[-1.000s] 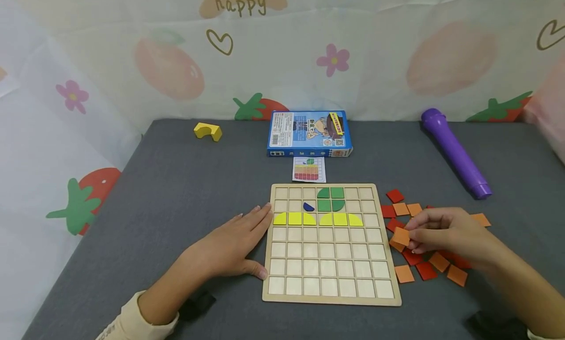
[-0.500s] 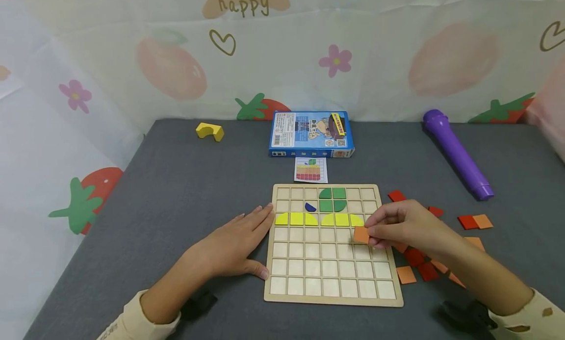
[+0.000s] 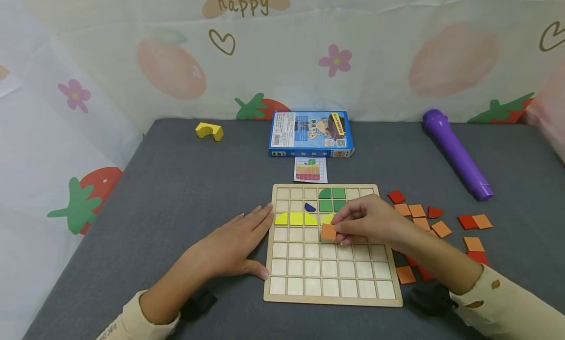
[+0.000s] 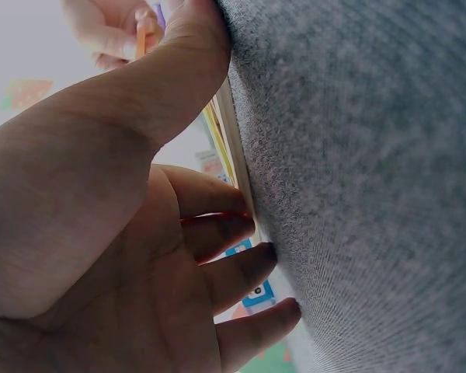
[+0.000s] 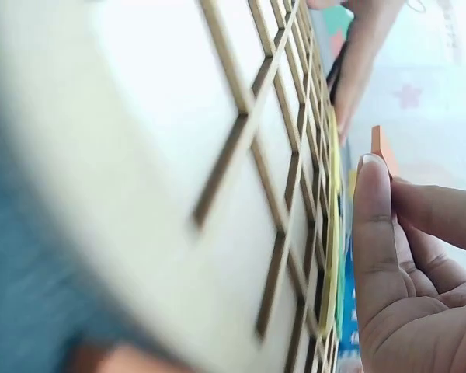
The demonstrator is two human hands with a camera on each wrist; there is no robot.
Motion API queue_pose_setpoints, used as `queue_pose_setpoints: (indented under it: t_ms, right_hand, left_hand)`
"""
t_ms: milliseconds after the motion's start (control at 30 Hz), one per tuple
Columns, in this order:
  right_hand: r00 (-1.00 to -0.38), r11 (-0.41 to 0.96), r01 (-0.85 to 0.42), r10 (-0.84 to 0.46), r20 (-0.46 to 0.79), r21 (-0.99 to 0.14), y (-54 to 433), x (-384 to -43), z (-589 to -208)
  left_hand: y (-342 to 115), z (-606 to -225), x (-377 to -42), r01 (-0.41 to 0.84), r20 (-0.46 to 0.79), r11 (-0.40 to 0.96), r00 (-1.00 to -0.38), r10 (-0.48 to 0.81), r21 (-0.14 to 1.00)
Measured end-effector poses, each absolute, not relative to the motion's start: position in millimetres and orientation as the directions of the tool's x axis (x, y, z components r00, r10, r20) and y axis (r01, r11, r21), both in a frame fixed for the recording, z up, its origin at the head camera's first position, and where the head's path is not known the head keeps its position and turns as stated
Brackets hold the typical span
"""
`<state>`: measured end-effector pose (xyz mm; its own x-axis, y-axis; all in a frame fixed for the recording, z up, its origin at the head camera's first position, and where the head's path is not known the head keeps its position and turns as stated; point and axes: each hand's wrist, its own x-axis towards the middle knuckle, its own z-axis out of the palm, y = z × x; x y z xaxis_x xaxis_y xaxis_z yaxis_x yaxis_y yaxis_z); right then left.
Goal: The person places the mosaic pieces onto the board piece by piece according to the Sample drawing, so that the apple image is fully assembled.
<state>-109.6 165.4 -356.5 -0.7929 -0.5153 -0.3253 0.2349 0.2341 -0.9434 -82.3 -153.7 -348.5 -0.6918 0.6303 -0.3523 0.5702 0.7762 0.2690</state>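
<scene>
A wooden grid board (image 3: 333, 301) lies on the grey table, with green tiles (image 3: 338, 193), a blue tile (image 3: 310, 207) and yellow tiles (image 3: 297, 219) set in its upper cells. Between thumb and fingers my right hand (image 3: 372, 222) pinches an orange square tile (image 3: 328, 232) over the board's fourth row; in the right wrist view the orange tile (image 5: 382, 149) is apart from the grid. My left hand (image 3: 231, 244) lies with fingers extended along the board's left edge, fingertips and thumb touching it. The right hand covers part of the yellow row.
Loose orange tiles (image 3: 406, 275) and red tiles (image 3: 396, 196) lie scattered right of the board. Behind it are a small pattern card (image 3: 311, 170) and a blue box (image 3: 309, 134). A purple tube (image 3: 458, 154) rests at the back right, a yellow arch block (image 3: 209, 131) at the back left.
From the loose tiles on the right, my right hand has moved left over the board with the orange tile in its pinch. My left hand has stayed at the board's edge.
</scene>
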Motion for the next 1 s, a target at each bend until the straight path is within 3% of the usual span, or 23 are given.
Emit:
queue_pose_setpoints:
  t_ms: [567, 1000]
  right_hand:
    - [-0.786, 0.305, 0.139, -0.545, -0.292, -0.942, 102.7, -124.6, -357.4]
    - [-0.781, 0.398, -0.005, -0.575, -0.245, -0.917, 76.5, -124.4, -360.9]
  left_hand:
    - [-154.5, -345.5, -81.3, 0.578, -0.327, 0.760, -0.686, 0.650, 0.298]
    - [-155.1, -348.1, -82.9, 0.579, -0.326, 0.761, -0.688, 0.649, 0.292]
